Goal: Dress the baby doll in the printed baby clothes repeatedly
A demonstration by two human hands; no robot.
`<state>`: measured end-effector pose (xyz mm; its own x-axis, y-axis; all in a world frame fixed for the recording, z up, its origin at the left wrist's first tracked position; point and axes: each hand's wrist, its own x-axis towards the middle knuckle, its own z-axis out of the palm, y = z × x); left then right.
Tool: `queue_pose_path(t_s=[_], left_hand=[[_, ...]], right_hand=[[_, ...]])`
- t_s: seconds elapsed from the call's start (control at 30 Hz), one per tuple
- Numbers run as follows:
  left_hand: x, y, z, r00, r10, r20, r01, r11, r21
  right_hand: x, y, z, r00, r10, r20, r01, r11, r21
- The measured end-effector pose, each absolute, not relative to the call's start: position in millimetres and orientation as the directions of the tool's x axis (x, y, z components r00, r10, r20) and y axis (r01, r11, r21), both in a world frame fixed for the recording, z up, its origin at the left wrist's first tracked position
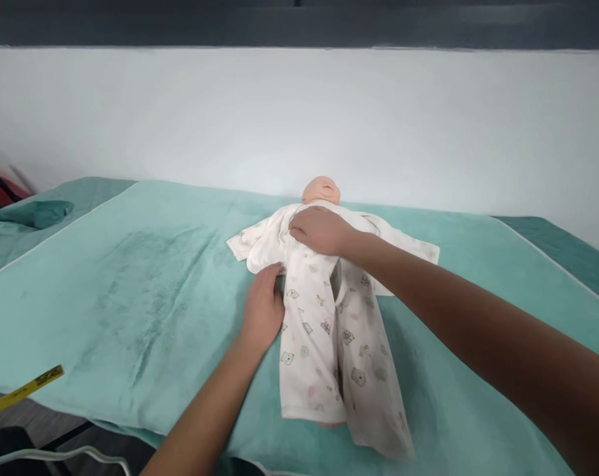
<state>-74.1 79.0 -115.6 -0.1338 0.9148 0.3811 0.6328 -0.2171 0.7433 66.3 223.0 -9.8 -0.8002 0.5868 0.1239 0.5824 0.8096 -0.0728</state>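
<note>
Resting across the chest of a peach-coloured, smooth-headed doll (pixel 322 190), my right grip (pixel 318 231) lies with fingers bent on a white cloth baby outfit (pixel 309 337) printed with small green, pink and brown figures; whether it has any fabric pinched, I cannot tell. My left grip (pixel 262 307), nearer to me and to the left, lies against the outfit's side, fingers together and tips at the cloth's edge; whether they clasp it is likewise unclear. The doll's head shows just beyond my right grip, near a plain white wall (pixel 299 119). Sleeves spread to either side of that grip, and two trouser legs run back toward me. Beneath stretches a teal plush sheet (pixel 131 284). Well apart from my left grip, farther left, juts a yellow strip with dark markings (pixel 26 391).
</note>
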Motion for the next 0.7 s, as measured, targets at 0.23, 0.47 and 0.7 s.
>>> queue_pose_path(t_s=[0.23, 0.47, 0.7], left_hand=[[-81.3, 100.7, -103.6, 0.202, 0.895, 0.397, 0.930, -0.302, 0.208], [-74.1, 97.9, -100.3, 0.269, 0.844, 0.464, 0.924, -0.362, 0.121], [-75.5, 95.4, -109.3, 0.390, 0.747, 0.538, 0.831, -0.537, 0.143]], right_hand=[[140.1, 174.2, -59.2, -0.207, 0.811, 0.548, 0.616, 0.543, -0.571], [211.8, 122.4, -103.2, -0.443, 0.805, 0.394, 0.741, 0.576, -0.344], [188.3, 122.9, -97.0, -0.653, 0.650, 0.387, 0.620, 0.753, -0.220]])
